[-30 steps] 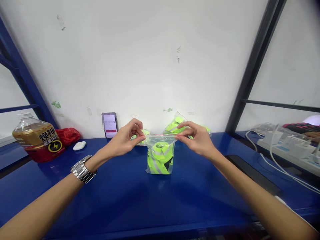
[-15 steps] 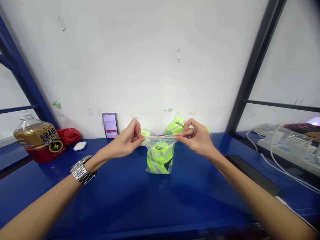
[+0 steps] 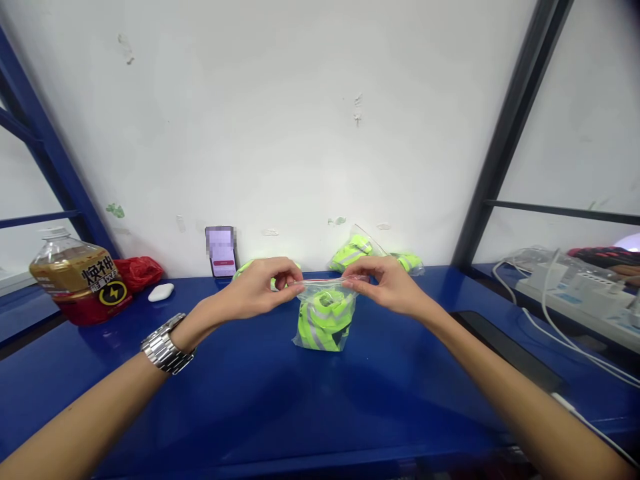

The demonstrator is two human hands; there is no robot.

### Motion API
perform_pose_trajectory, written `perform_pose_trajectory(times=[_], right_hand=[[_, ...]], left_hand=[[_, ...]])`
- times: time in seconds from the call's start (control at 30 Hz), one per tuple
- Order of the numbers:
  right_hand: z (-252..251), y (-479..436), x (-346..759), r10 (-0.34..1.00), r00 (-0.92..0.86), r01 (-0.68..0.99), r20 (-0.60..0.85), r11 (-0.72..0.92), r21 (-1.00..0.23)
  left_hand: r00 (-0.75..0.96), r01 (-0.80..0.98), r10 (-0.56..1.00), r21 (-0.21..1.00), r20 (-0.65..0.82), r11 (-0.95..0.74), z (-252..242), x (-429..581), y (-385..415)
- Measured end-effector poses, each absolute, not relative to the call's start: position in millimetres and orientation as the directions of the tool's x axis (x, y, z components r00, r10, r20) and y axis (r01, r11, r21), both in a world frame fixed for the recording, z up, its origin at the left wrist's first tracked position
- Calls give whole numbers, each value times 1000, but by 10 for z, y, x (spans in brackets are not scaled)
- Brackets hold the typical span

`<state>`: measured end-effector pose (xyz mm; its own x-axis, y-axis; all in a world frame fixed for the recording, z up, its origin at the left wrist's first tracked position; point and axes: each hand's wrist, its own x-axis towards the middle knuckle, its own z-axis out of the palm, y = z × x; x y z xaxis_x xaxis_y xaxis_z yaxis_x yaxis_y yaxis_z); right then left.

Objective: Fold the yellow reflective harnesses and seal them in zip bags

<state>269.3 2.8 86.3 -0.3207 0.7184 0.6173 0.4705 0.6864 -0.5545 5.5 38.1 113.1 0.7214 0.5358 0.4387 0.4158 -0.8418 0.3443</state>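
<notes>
A clear zip bag (image 3: pixel 320 285) stands upright in the middle of the blue tabletop, its red-lined top edge stretched level between my hands. Inside it is a folded neon-yellow reflective vest (image 3: pixel 324 320) with grey stripes. My left hand (image 3: pixel 267 283), a metal watch on its wrist, pinches the left end of the bag's top. The right end is pinched between thumb and fingers of my right hand (image 3: pixel 383 283). Behind the hands, against the wall, lie more bagged yellow bundles, one (image 3: pixel 353 252) near my right hand and another partly hidden behind my left.
On the left are a large drink bottle (image 3: pixel 83 277), a red plastic bag (image 3: pixel 140 272) and a white earbud case (image 3: pixel 161 292). A phone (image 3: pixel 221 251) leans on the wall. To the right lie a black power bank-like slab (image 3: pixel 507 350), white cables and a power strip (image 3: pixel 580 283).
My hands have come closer together and slightly lower along the bag's top edge. The bag has shifted a little and looks slightly tilted; more of the bundles behind now shows.
</notes>
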Motion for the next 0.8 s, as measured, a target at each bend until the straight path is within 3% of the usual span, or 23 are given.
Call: perform_pose_trajectory(times=[0.47,0.8], right_hand=[[906,16,2625,581,-484,660,654,733,-163],[917,-2,2567,543,-514,637,664,760,-129]], left_hand=[[707,421,531,326,467,-846,1112,65,415],[691,448,555,329,463,-832,1091,49,381]])
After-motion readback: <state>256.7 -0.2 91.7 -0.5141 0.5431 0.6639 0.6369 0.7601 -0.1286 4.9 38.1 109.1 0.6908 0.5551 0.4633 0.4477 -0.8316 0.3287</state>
